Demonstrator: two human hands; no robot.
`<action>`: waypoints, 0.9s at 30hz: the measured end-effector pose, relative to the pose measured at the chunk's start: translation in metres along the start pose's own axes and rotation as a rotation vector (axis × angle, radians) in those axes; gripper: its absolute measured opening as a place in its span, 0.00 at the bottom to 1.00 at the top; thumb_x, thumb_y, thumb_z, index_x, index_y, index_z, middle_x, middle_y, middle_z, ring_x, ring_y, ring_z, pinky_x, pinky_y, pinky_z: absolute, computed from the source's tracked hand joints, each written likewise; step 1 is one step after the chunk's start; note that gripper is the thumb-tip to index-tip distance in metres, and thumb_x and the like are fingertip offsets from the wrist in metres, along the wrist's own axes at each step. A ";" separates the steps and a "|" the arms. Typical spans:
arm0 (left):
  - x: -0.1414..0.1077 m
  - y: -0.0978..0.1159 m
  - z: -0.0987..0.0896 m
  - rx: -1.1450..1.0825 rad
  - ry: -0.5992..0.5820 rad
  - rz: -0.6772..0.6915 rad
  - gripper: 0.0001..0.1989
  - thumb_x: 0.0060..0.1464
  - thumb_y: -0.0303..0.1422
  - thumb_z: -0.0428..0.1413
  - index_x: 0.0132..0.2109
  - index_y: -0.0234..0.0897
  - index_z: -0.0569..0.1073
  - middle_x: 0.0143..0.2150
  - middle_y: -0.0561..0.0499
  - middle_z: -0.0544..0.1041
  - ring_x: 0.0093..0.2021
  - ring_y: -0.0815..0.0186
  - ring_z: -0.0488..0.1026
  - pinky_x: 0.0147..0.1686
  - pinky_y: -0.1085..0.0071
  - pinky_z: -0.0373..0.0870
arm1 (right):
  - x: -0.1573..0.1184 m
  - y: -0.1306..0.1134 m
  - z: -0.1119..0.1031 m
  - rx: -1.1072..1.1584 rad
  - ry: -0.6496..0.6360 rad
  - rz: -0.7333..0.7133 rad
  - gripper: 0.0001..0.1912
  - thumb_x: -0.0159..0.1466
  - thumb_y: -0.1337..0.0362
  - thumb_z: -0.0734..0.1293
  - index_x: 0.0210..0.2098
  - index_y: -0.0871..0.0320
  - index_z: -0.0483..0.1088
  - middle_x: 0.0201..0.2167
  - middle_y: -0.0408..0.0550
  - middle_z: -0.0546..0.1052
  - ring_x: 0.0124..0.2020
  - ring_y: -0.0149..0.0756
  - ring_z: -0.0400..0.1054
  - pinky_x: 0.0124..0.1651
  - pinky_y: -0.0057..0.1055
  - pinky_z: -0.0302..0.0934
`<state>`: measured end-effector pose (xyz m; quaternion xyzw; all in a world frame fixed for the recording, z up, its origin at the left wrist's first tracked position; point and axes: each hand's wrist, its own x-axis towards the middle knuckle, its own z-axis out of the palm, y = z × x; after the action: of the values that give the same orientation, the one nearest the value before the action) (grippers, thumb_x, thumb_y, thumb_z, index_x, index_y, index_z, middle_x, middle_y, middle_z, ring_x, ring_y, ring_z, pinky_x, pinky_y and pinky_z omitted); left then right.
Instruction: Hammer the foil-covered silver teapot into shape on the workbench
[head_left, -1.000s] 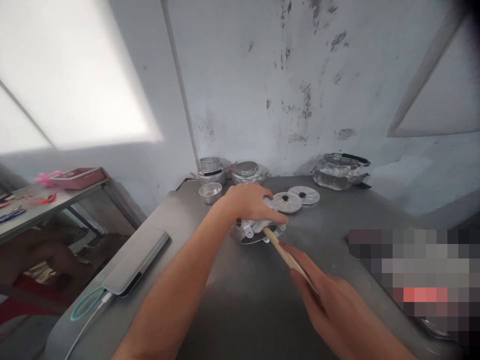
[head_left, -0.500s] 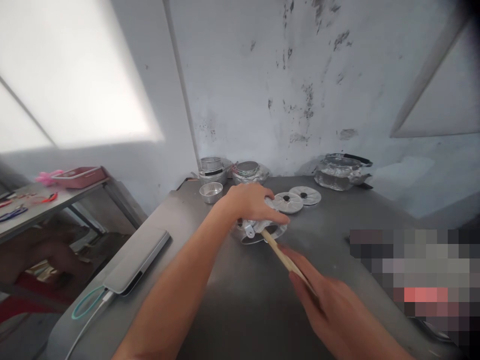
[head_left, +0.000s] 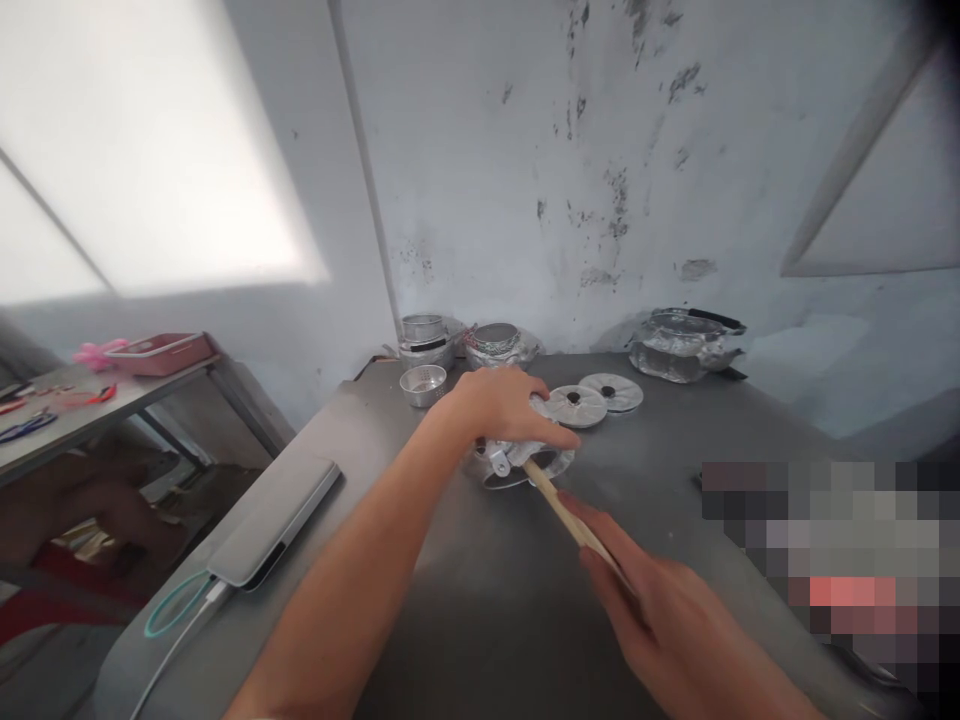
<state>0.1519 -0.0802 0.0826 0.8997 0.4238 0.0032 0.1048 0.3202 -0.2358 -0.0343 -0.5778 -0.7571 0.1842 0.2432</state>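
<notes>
A silvery metal pot [head_left: 517, 474] lies tipped on the grey table, its dark opening toward me and a small metal bracket on its rim. My left hand [head_left: 506, 405] is wrapped over its top, thumb stretched to the right; part of the pot is hidden beneath it. In my right hand [head_left: 626, 570] is a pale wooden stick [head_left: 559, 508], whose far end meets the pot's rim beside the bracket. Just beyond my left hand, two round lids with black knobs, a nearer lid [head_left: 589, 407] and a farther lid [head_left: 626, 392], partly overlap.
Along the wall stand a stacked pot [head_left: 426, 352], a second pot [head_left: 499, 345] and a kettle [head_left: 667, 360] with a black handle. A perforated cup [head_left: 422, 386] is nearer. A white device [head_left: 274, 525] with cables lies left. A pink basket [head_left: 161, 355] sits on another table.
</notes>
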 end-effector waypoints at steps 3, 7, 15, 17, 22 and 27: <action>0.001 -0.001 0.001 0.015 0.012 -0.005 0.40 0.45 0.64 0.52 0.60 0.50 0.70 0.60 0.51 0.72 0.53 0.48 0.71 0.48 0.56 0.70 | 0.001 0.001 0.001 -0.017 -0.018 0.012 0.25 0.73 0.60 0.52 0.68 0.49 0.54 0.30 0.43 0.81 0.31 0.41 0.79 0.32 0.29 0.70; 0.001 -0.002 0.001 0.012 -0.003 0.005 0.41 0.45 0.65 0.51 0.61 0.51 0.69 0.61 0.51 0.71 0.54 0.47 0.71 0.48 0.57 0.70 | 0.002 0.002 0.001 -0.039 -0.063 0.024 0.25 0.73 0.61 0.50 0.68 0.48 0.55 0.31 0.43 0.82 0.31 0.40 0.79 0.34 0.31 0.70; -0.001 0.000 -0.001 0.019 -0.007 -0.001 0.39 0.46 0.64 0.52 0.61 0.50 0.69 0.60 0.51 0.72 0.53 0.49 0.71 0.47 0.59 0.70 | -0.001 0.003 -0.003 -0.046 0.024 -0.014 0.25 0.73 0.60 0.51 0.69 0.48 0.52 0.37 0.44 0.82 0.37 0.40 0.79 0.39 0.32 0.71; -0.001 0.000 0.000 0.024 -0.001 0.002 0.40 0.45 0.64 0.52 0.61 0.49 0.69 0.61 0.51 0.71 0.54 0.49 0.70 0.47 0.59 0.70 | 0.000 0.003 -0.002 -0.065 -0.010 -0.015 0.25 0.72 0.61 0.52 0.68 0.48 0.54 0.34 0.44 0.82 0.33 0.41 0.79 0.37 0.34 0.71; 0.000 -0.002 0.000 0.022 -0.006 0.007 0.41 0.45 0.65 0.51 0.62 0.50 0.68 0.60 0.51 0.72 0.53 0.48 0.71 0.46 0.59 0.70 | 0.002 0.002 -0.004 -0.033 -0.009 -0.010 0.25 0.73 0.61 0.51 0.68 0.46 0.54 0.40 0.46 0.82 0.37 0.41 0.79 0.39 0.34 0.72; -0.001 0.001 -0.001 0.036 -0.019 -0.007 0.39 0.46 0.64 0.51 0.60 0.50 0.69 0.59 0.51 0.73 0.52 0.49 0.71 0.45 0.60 0.70 | -0.001 0.005 -0.004 -0.044 0.040 -0.048 0.25 0.73 0.59 0.52 0.69 0.47 0.51 0.40 0.47 0.82 0.38 0.41 0.79 0.38 0.33 0.71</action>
<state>0.1519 -0.0808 0.0837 0.8999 0.4260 -0.0134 0.0926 0.3264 -0.2352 -0.0341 -0.5681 -0.7696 0.1500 0.2499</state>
